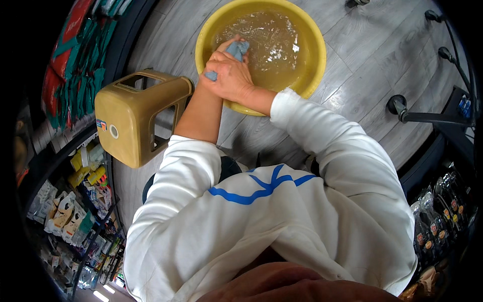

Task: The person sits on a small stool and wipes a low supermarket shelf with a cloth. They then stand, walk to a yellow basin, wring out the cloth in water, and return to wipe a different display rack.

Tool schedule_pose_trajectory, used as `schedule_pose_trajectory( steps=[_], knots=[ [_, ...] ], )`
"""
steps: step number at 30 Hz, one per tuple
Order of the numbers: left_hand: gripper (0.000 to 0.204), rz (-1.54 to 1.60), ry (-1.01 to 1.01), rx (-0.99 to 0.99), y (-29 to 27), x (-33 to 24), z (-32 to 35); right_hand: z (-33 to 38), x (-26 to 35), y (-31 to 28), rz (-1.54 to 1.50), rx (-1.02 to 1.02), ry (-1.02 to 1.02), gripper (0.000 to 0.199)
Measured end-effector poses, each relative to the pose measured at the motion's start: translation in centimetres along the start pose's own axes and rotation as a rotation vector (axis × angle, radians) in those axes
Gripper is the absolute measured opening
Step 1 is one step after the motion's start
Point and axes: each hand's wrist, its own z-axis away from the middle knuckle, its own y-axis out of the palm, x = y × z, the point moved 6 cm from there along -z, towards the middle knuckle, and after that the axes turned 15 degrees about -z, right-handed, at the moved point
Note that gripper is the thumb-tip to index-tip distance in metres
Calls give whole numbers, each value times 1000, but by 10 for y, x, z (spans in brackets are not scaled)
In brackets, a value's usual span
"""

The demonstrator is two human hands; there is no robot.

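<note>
Head view: a blue cloth (235, 52) is squeezed over the near rim of a yellow basin (210, 31) of water, on a grey plank floor (352, 95). It is gripped by the right hand (230, 75), fingers clenched around it; the left hand (229, 44) is mostly hidden beneath, its grip unclear. A tan plastic stool (132, 118) lies just beside the basin.

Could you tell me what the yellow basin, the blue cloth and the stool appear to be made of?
Yellow basin: likely plastic, smooth moulded rim with slight sheen. Blue cloth: soft fabric, bunched and wrinkled in both hands. Tan stool: seemingly moulded plastic, rounded corners and cut-out openings.
</note>
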Motion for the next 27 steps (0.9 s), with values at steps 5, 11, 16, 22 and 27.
schedule_pose_trajectory(
  steps=[5, 11, 16, 22, 27],
  knots=[
    [30, -209, 362, 120, 20, -18, -7, -25, -24, -15, 154, -175, -3, 19],
    [20, 142, 50, -70, 4, 27, -50, -51, -56, -35, 224, -226, 222, 22],
    [20, 92, -600, -321, 74, -29, -4, -56, -112, -94, 304, -298, 387, 31],
    [19, 134, -471, -448, 49, -50, -13, -26, -158, -115, 261, -295, 583, 32],
    [36, -213, -457, -523, -2, -23, -4, 3, -184, -97, 401, -197, 510, 37]
  ],
)
